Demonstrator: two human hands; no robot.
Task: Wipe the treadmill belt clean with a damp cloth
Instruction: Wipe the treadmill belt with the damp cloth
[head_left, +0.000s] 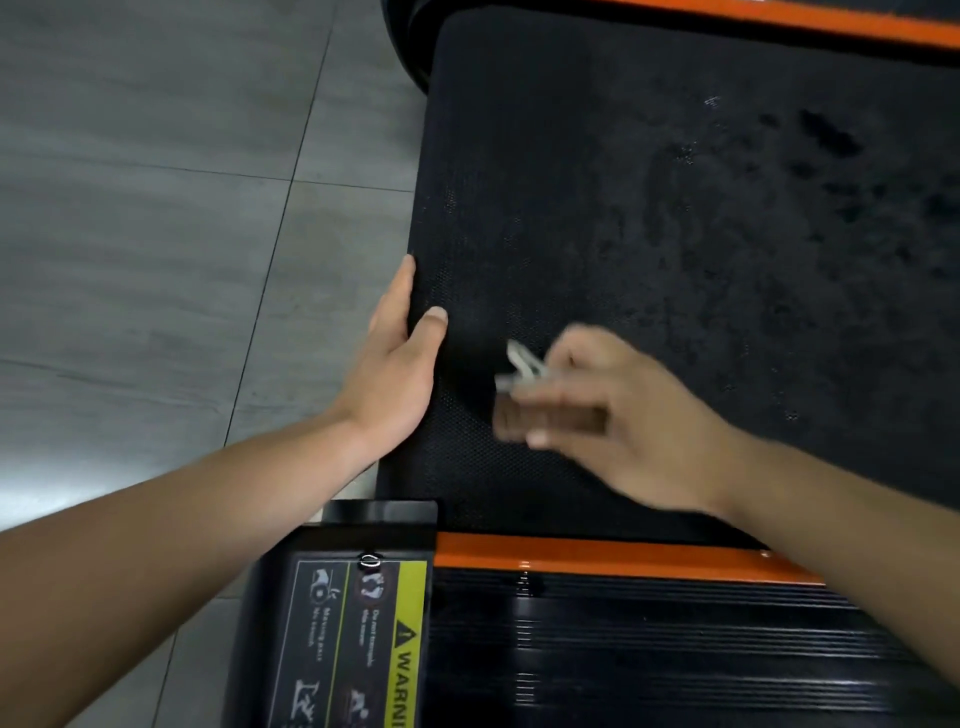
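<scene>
The black treadmill belt (649, 208) fills the middle and right of the head view, with darker wet patches (831, 140) at its upper right. My left hand (395, 364) grips the belt's left end, thumb on top and fingers wrapped under the edge. My right hand (623, 415) hovers over the belt beside it, blurred by motion. Its fingers pinch a small white thing (522, 366), too blurred to name. No full cloth is visible.
An orange strip (571, 553) and a black ribbed side rail (649, 649) run along the near side of the belt. A yellow warning label (405, 649) sits on the end cap. Another orange strip (831, 18) lines the far side. Grey floor tiles (156, 208) lie to the left.
</scene>
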